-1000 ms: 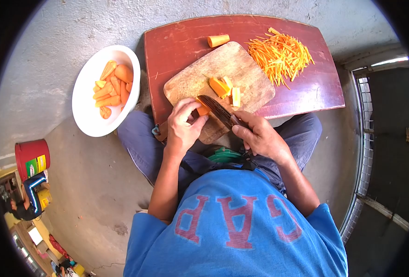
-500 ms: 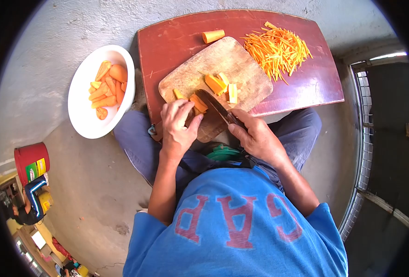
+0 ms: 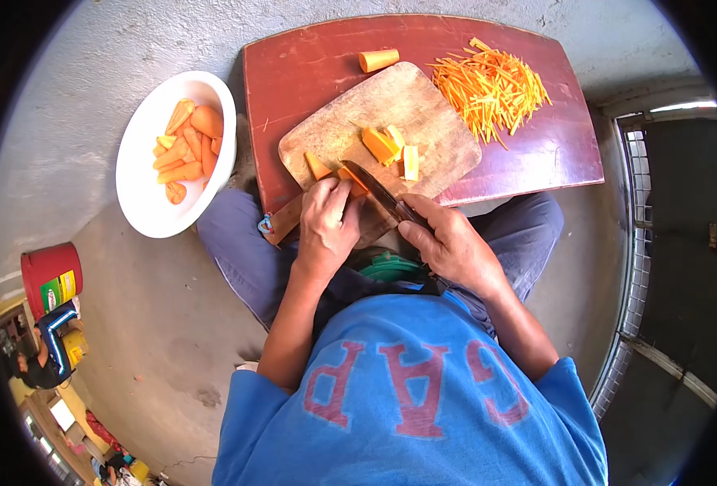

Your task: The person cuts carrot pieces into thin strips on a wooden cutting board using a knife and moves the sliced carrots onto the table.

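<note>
On the wooden cutting board [image 3: 334,134], my left hand [image 3: 327,223] pinches an orange carrot piece [image 3: 356,183] near the board's lower left. My right hand [image 3: 454,245] grips the handle of a dark-bladed knife [image 3: 379,189], its blade lying along that piece. A cut wedge [image 3: 317,166] rests just beyond my left fingertips. Several thick carrot chunks [image 3: 381,147] sit at the middle of the board. Thin carrot strips [image 3: 490,91] form a pile to the right, and a carrot stub [image 3: 379,59] lies behind the board.
The red table [image 3: 294,77] bears the board. At the left stands a white basin [image 3: 134,174] with carrots in it. Farther off are a red bucket [image 3: 41,279] and a seated person [image 3: 54,350]. A dark door with a metal grille is at the right.
A wedge has come apart from the held piece and lies left on the board. My left hand has shifted its hold, and the blade now lies over the carrot piece.
</note>
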`<move>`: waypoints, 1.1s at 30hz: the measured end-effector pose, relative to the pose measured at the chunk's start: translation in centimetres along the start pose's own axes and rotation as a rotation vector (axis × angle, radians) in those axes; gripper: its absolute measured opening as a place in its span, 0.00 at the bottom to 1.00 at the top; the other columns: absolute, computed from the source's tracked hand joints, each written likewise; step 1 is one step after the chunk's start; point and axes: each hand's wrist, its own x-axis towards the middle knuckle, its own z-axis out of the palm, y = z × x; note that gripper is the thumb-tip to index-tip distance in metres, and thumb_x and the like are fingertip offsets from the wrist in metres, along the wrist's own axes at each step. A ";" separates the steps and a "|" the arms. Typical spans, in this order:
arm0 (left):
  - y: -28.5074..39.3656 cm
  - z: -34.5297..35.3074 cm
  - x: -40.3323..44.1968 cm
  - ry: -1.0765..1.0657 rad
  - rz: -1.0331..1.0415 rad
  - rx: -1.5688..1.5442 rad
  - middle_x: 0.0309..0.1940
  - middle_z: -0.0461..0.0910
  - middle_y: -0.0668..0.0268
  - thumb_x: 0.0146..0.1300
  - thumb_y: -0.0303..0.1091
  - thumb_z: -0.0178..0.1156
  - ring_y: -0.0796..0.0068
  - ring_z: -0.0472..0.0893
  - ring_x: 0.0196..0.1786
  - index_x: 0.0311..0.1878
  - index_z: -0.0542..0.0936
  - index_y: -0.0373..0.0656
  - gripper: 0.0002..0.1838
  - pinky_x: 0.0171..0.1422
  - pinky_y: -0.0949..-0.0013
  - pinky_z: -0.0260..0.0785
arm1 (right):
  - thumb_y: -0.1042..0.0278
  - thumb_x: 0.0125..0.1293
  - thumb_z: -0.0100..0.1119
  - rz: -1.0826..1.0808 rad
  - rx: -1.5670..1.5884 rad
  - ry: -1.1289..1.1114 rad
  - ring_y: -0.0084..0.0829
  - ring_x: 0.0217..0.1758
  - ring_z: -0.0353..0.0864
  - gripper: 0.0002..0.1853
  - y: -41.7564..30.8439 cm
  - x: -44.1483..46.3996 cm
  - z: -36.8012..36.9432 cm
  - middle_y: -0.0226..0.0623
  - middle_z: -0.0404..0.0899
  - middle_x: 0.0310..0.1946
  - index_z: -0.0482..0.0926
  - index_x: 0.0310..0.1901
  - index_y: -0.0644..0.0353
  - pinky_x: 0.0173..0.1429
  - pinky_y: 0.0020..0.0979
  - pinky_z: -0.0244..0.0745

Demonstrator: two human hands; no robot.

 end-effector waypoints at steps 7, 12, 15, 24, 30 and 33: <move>-0.5 0.2 0.5 -0.066 0.131 0.067 0.59 0.82 0.48 0.72 0.21 0.70 0.42 0.84 0.56 0.63 0.85 0.27 0.19 0.63 0.46 0.79 | 0.72 0.83 0.65 -0.130 -0.059 0.028 0.72 0.63 0.86 0.22 0.8 -0.3 1.4 0.72 0.86 0.54 0.75 0.73 0.69 0.61 0.58 0.84; -0.7 0.0 0.5 -0.072 0.162 0.047 0.60 0.83 0.47 0.71 0.20 0.70 0.43 0.84 0.53 0.65 0.85 0.26 0.20 0.61 0.46 0.79 | 0.71 0.85 0.63 -0.108 -0.116 0.015 0.73 0.63 0.87 0.26 0.3 -1.4 1.6 0.69 0.86 0.59 0.71 0.78 0.68 0.62 0.59 0.86; -1.1 0.4 0.3 -0.046 0.181 0.029 0.62 0.83 0.47 0.70 0.19 0.70 0.45 0.84 0.52 0.65 0.85 0.26 0.21 0.60 0.46 0.79 | 0.70 0.85 0.62 -0.070 -0.148 -0.012 0.73 0.61 0.88 0.27 -0.3 -1.9 1.5 0.69 0.86 0.58 0.71 0.79 0.69 0.62 0.59 0.86; -1.2 0.2 0.5 -0.099 0.192 0.067 0.65 0.84 0.45 0.65 0.20 0.67 0.47 0.84 0.52 0.64 0.86 0.24 0.23 0.59 0.47 0.78 | 0.69 0.86 0.61 -0.055 -0.158 0.002 0.73 0.60 0.88 0.27 -0.6 -1.7 1.6 0.71 0.86 0.57 0.70 0.80 0.70 0.60 0.60 0.87; -1.2 0.1 0.5 -0.089 0.206 0.017 0.66 0.84 0.43 0.65 0.22 0.67 0.45 0.84 0.52 0.62 0.87 0.22 0.22 0.57 0.47 0.77 | 0.72 0.85 0.62 -0.073 -0.209 0.000 0.73 0.61 0.87 0.23 0.0 1.0 2.9 0.71 0.86 0.58 0.73 0.75 0.71 0.60 0.59 0.85; -1.3 0.3 0.7 -0.069 0.206 0.023 0.66 0.84 0.43 0.66 0.23 0.66 0.46 0.84 0.52 0.61 0.87 0.23 0.21 0.57 0.47 0.77 | 0.71 0.84 0.62 -0.127 -0.235 0.006 0.76 0.55 0.88 0.23 -0.1 1.5 2.3 0.75 0.85 0.52 0.70 0.74 0.71 0.55 0.65 0.85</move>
